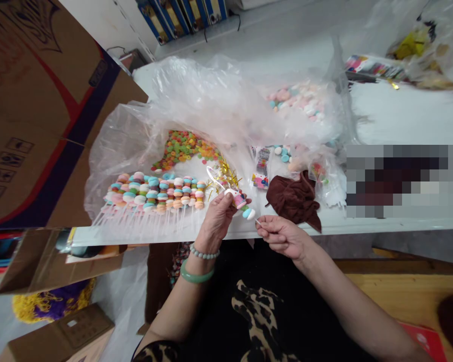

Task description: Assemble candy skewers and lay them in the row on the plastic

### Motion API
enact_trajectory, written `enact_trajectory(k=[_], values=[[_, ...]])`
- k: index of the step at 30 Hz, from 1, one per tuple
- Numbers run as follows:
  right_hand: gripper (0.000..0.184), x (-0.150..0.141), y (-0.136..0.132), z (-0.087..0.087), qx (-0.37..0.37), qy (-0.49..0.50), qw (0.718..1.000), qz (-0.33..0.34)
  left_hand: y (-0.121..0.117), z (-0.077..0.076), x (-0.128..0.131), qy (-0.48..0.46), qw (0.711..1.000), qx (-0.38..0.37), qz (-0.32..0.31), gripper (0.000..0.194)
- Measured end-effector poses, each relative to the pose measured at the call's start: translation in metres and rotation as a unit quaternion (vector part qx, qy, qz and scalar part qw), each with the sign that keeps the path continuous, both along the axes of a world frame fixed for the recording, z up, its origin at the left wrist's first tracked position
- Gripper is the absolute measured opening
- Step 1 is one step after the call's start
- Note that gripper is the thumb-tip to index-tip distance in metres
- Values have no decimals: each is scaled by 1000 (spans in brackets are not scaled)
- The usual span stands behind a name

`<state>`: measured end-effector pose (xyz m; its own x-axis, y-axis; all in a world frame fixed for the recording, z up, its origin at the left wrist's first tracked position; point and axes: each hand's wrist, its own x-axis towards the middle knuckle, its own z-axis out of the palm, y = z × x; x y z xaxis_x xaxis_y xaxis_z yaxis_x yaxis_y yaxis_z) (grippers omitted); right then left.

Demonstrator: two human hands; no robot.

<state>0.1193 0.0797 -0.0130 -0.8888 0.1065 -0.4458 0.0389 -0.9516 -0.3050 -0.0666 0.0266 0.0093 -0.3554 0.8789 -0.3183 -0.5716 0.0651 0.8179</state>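
**Candy skewer (246, 213) held at the front edge of a crowded white table (403, 113)**

Nearest, the left hand (221, 211) has thumb and fingers closed on the skewer of pink, green, blue and white sweets, just above the table's front edge. The right hand (277, 232) curls beside it, thumb and forefinger pinching a thin white stick (258, 221); whether that stick enters the sweets is unclear.

To the left, many finished skewers (158, 191) lie side by side, white sticks toward the person. Right of the hands is a crumpled brown cloth (292, 197). Just beyond the left hand are shiny gold ties (229, 175), with a small printed packet (262, 166) near them.

Behind, loose clear plastic (196, 80) spreads across the table, around ring-shaped candies (191, 146) and a heap of pastel sweets (302, 100). A big cardboard box (33, 100) crowds the left side. Farthest back stand blue files (183, 20).
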Motion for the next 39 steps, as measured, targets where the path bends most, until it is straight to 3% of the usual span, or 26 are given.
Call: enact_trajectory(k=[3,6,8,11,13,14,16,20,23,26,31,36,39], values=[[16,-5,-5,0,6,-17,1000,-2,-2,-3,4,-2,1000,-10,-9,33],[15,-8,-11,-3,142,-112,980,-79,-5,-6,5,5,999,-39,-5,34],[11,-8,-15,-4,307,-190,923,-135,-7,-7,6,12,998,-56,7,33],[8,-7,-18,-5,552,-242,779,-170,-8,-7,7,16,998,-64,20,31],[11,-8,-19,-5,636,-240,714,-168,-7,-6,11,15,998,-65,22,29],[12,-9,-19,-6,649,-239,703,-166,-7,-6,13,14,998,-63,20,29],[13,-13,-20,-7,630,-240,720,-166,-6,-7,19,7,998,-53,15,29],[14,-19,-20,-9,534,-230,796,-168,-6,-7,24,-19,999,-47,1,32],[14,-18,-19,-8,481,-220,834,-158,-6,-4,17,-36,997,-59,-20,35],[16,-15,-17,-6,459,-219,849,-142,-4,-1,4,-55,996,-59,21,36],[15,-13,-14,-1,428,-209,870,-126,4,-5,-9,-57,995,-33,69,23],[22,-6,-7,0,234,-138,956,-111,8,-8,-8,-77,995,-10,68,15],[21,1,-1,-3,113,-89,987,-78,8,-9,-8,-89,992,-31,77,14]])
